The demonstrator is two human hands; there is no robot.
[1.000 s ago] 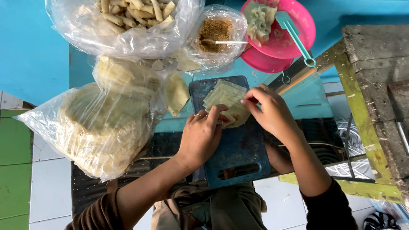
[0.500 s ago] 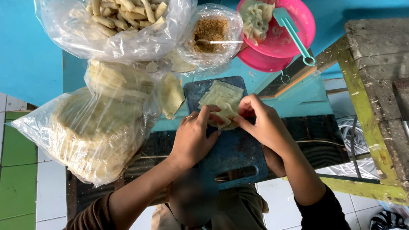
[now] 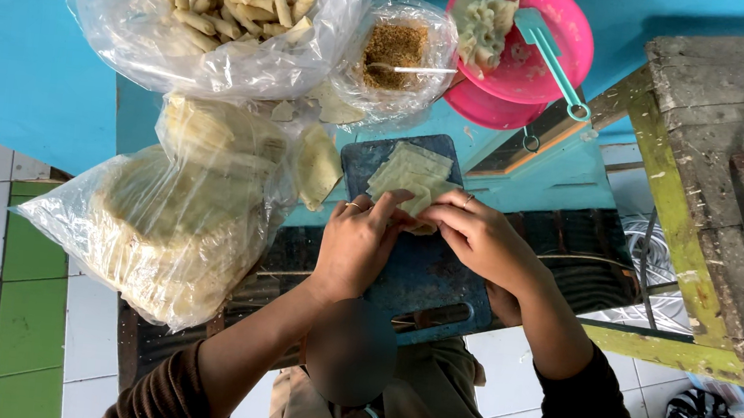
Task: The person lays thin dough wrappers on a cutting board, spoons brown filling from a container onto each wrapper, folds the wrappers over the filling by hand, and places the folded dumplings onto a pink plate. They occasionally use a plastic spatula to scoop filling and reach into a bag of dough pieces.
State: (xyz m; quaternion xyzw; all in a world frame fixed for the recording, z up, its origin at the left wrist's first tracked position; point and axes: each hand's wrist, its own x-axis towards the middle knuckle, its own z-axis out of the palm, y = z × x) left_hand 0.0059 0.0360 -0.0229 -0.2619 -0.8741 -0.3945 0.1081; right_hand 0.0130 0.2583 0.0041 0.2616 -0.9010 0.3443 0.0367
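A pale dough wrapper is pinched between the fingers of the left hand and right hand, both curled closed on it over the blue cutting board, apparently so it can be folded flat against a firm surface. A stack of wrappers is kept just beyond the hands on the board, within easy reach. The bag of finished rolls, bag of brown filling and pink bowl are set farther ahead on the bench; a big bag of wrappers lies left of the left hand.
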